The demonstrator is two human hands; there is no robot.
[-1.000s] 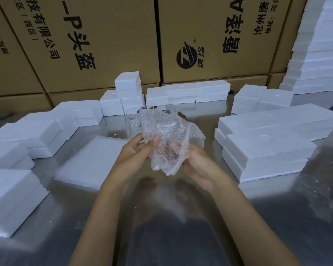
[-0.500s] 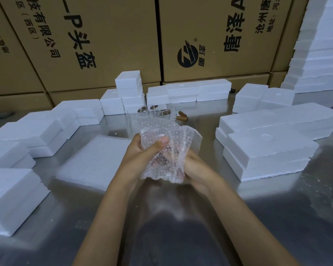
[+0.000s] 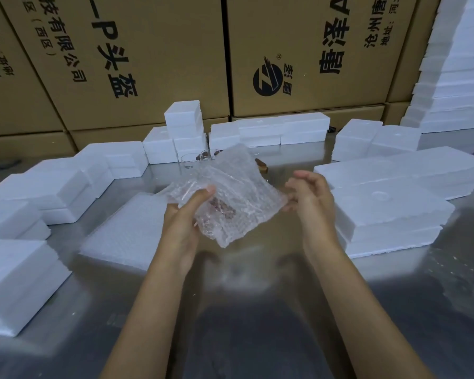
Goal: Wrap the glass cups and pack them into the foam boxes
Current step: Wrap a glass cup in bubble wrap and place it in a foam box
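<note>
Since a moment ago the right hand has let go, fingers relaxed, just beside the wrap. Left hand grips the bundle alone, thumb on top, likely pinning the fold.

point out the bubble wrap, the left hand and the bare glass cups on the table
bubble wrap (image 3: pixel 238 192): head view, middle of the sheet
left hand (image 3: pixel 185 214): head view, base of the thumb
bare glass cups (image 3: pixel 190 160): head view, wall of the leftmost cup
</note>
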